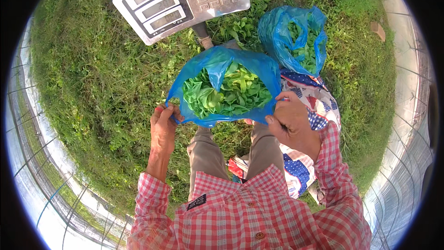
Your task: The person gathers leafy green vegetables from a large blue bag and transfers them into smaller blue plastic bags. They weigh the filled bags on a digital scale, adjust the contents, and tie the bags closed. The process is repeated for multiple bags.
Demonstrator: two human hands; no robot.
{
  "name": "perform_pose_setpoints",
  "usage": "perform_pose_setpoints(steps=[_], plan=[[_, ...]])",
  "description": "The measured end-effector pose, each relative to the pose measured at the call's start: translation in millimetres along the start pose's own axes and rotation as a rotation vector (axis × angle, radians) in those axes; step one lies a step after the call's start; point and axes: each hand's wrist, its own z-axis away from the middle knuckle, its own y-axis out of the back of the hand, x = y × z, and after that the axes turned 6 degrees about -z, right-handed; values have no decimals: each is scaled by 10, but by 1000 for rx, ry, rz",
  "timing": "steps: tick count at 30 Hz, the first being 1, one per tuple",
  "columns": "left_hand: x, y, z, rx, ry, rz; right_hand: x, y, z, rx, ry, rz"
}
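Note:
In the head view, a blue plastic bag (pixel 194 64) of leafy greens (pixel 239 92) lies open in front of me, its mouth facing up. My left hand (pixel 164 118) pinches the bag's near left edge between thumb and fingers. At the right edge, my right hand (pixel 291 121) grips the plastic. Just beyond the bag stands the display and keypad head of an electronic scale (pixel 194 0) on a short post; the scale's platform is mostly hidden. Another blue plastic bag of greens (pixel 274 31) stands at the upper right, its top partly open.
A patterned cloth (pixel 312 100) with blue, red and white prints lies right of my legs. Grass and low plants (pixel 104 93) cover the ground. A small brown block (pixel 377 30) lies at the far right. Curved sheeting with thin ribs (pixel 402 139) borders both sides.

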Motion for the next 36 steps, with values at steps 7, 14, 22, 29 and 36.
perform_pose_setpoints(steps=[7, 14, 22, 29, 36], plan=[[-244, -124, 218, -59, 161, 167, 387, 141, -187, 106, -51, 198], [-374, -144, -7, -161, 108, 264, 938, 27, -356, 175, -165, 307], [-254, -218, -833, -17, -92, 335, 1541, 124, -407, -89, -220, 710], [-255, -220, -1045, -194, -180, 335, 1552, -331, -191, -175, 20, 849], [-224, -176, -1204, -319, -265, 360, 2023, -1168, -448, -494, -125, 384]])
